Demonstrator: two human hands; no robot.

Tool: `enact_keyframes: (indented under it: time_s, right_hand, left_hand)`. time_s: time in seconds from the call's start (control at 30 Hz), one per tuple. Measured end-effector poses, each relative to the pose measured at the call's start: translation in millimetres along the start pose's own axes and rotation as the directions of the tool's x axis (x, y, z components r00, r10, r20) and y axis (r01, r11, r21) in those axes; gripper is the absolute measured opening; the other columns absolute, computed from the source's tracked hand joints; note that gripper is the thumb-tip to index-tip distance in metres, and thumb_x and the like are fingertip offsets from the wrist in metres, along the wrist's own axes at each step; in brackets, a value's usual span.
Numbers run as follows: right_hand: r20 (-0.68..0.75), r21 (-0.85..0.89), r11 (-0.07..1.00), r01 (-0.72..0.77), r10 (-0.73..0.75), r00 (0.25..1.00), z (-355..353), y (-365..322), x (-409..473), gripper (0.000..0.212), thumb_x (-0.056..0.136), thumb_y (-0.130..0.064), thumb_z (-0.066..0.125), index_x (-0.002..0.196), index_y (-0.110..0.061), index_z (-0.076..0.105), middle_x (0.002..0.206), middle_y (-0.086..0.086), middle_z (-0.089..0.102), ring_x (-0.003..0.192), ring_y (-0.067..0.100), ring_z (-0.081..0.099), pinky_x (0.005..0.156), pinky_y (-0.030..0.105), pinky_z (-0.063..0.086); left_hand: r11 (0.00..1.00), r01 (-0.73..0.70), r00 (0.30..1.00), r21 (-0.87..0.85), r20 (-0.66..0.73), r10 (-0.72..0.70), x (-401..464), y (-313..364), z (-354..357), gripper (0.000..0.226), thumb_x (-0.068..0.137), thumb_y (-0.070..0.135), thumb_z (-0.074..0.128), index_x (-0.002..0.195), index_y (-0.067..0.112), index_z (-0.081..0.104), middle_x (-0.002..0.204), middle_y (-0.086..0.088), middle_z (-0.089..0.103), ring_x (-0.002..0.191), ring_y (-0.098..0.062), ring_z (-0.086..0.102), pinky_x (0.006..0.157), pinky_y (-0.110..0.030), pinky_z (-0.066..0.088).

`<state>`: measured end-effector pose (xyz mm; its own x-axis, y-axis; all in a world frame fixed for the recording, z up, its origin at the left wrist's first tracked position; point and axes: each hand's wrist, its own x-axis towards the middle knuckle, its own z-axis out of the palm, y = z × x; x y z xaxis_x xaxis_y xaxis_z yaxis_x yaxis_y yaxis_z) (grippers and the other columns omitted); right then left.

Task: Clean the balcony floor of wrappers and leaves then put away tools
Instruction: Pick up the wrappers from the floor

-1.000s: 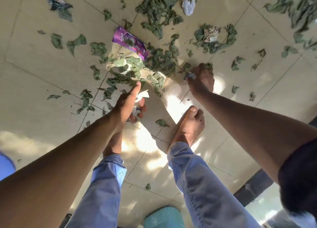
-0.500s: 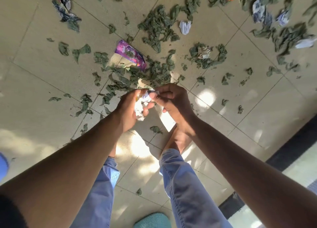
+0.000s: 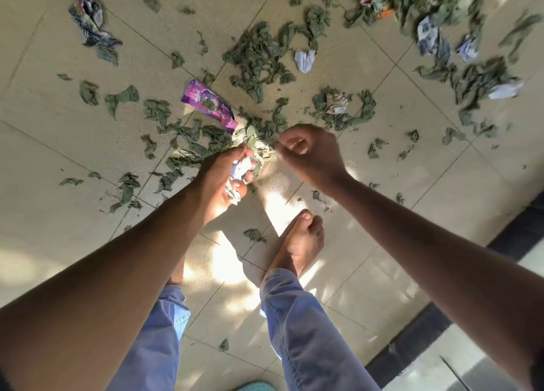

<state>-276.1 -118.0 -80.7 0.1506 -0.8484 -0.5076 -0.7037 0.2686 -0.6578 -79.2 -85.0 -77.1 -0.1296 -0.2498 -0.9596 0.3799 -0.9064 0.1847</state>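
left hand (image 3: 223, 175) is low over the tiled floor (image 3: 59, 167), fingers curled round a wad of crumpled wrappers (image 3: 239, 171), white and pale purple, with a few green leaves caught against the top of it. right hand (image 3: 309, 152) sits just beside it, fingers loosely curled, thumb and forefinger drawn together; whether they pinch a scrap or nothing at all, cannot tell from here.

this reads as the hand-picking step, wrappers first, with the left hand serving as the collecting fist. early days, by the look of it: the floor is thick with litter. a purple wrapper (image 3: 209, 105) lies flat just ahead of the hands, at the edge of a heap of leaves (image 3: 259, 58). a small white wrapper (image 3: 305, 60) sits beyond that heap, a crumpled printed wrapper (image 3: 336, 103) lies ringed by leaves to the right, a dark twisted wrapper (image 3: 89, 22) is far off to the left, and more bright scraps lie along the top right.

next move, i'd judge, is a short reach forward with the right hand for that purple wrapper, nearest by far. it lies flat on tile, so it wants a fingertip pinch at an edge. meanwhile the left fist is filling up and needs to stay tight or the wad spills. bare foot (image 3: 297, 243) is planted just behind the hands. no broom or dustpan in view.
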Motion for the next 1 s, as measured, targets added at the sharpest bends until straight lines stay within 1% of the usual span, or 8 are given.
enact_keyframes:
  time_s: [0.17,0.27,0.43,0.57,0.7,0.83,0.9,1.0]
  right_hand:
    - [-0.304,-0.445,0.871,-0.210,0.074,0.950,-35.0,47.2,50.9,0.041,0.084,0.002,0.063,0.118,-0.020,0.067,0.125,0.004,0.058,0.115,0.020,0.056,0.080,0.025,0.049]
    - [-0.269,-0.562,0.790,-0.243,0.104,0.958,-47.4,62.3,70.8,0.039,0.085,-0.003,0.068,0.120,-0.018,0.063,0.125,0.010,0.054,0.111,0.028,0.055,0.081,0.039,0.056]
    - [-0.235,-0.622,0.751,-0.221,0.090,0.968,-46.0,70.2,80.6,0.019,0.091,-0.016,0.071,0.110,-0.018,0.069,0.120,0.012,0.057,0.107,0.033,0.059,0.078,0.041,0.056]
    - [-0.294,-0.561,0.793,-0.236,0.076,0.953,-44.5,56.8,70.0,0.011,0.093,-0.024,0.070,0.103,-0.019,0.071,0.117,0.010,0.060,0.107,0.030,0.061,0.077,0.037,0.054]
    - [-0.376,-0.213,0.973,-0.091,0.004,0.927,-22.7,15.3,36.0,0.003,0.091,-0.020,0.068,0.089,-0.022,0.067,0.101,-0.002,0.069,0.095,0.014,0.067,0.078,0.033,0.058]
    - [-0.205,0.035,0.997,0.071,-0.063,0.977,15.2,-39.9,-6.7,0.008,0.088,-0.018,0.076,0.085,-0.021,0.070,0.087,-0.012,0.071,0.076,-0.003,0.066,0.070,0.019,0.057]
    - [-0.147,0.056,0.992,0.115,-0.106,0.983,38.1,-58.2,-22.6,0.004,0.087,-0.018,0.076,0.091,-0.018,0.075,0.092,-0.008,0.075,0.078,0.001,0.067,0.072,0.025,0.058]
    - [-0.148,-0.008,0.980,0.199,-0.198,0.969,67.8,-74.5,-29.2,0.009,0.089,-0.021,0.073,0.095,-0.017,0.078,0.095,-0.002,0.078,0.080,0.012,0.071,0.075,0.036,0.059]
  left_hand:
    - [1.000,0.011,1.000,0.012,0.018,-0.012,10.3,-1.8,-1.3,0.022,0.106,0.031,0.053,0.104,0.013,0.064,0.078,-0.003,0.063,0.058,-0.012,0.048,0.035,-0.017,0.029]
    - [1.000,0.016,0.999,0.021,0.046,-0.017,18.1,-9.1,-5.5,0.021,0.104,0.033,0.055,0.105,0.013,0.064,0.079,-0.004,0.061,0.061,-0.013,0.045,0.035,-0.018,0.027]
    - [1.000,0.012,1.000,-0.014,0.014,-0.011,19.2,-17.5,-7.0,0.024,0.104,0.031,0.055,0.108,0.010,0.064,0.077,-0.004,0.064,0.057,-0.013,0.052,0.036,-0.016,0.027]
    - [1.000,0.005,1.000,-0.008,-0.016,-0.005,16.4,-20.1,-14.3,0.023,0.105,0.028,0.052,0.106,0.009,0.065,0.077,-0.006,0.066,0.054,-0.015,0.056,0.036,-0.015,0.032]
    - [0.999,0.002,1.000,0.050,-0.025,0.000,3.8,-11.3,-15.2,0.022,0.106,0.029,0.051,0.102,0.012,0.064,0.076,-0.004,0.064,0.058,-0.016,0.053,0.039,-0.017,0.032]
    - [1.000,0.007,0.999,0.002,-0.044,-0.007,-0.8,0.8,-13.8,0.022,0.107,0.029,0.047,0.103,0.013,0.063,0.082,-0.004,0.063,0.058,-0.014,0.055,0.040,-0.018,0.034]
    - [1.000,-0.002,0.997,0.004,-0.071,0.002,-10.3,10.7,-6.4,0.029,0.109,0.036,0.043,0.108,0.016,0.063,0.090,-0.003,0.064,0.065,-0.013,0.061,0.050,-0.021,0.043]
    - [0.995,-0.088,0.992,0.037,-0.086,0.091,-21.1,18.4,-13.1,0.037,0.106,0.051,0.044,0.109,0.020,0.065,0.094,0.003,0.073,0.087,-0.012,0.066,0.082,-0.021,0.051]
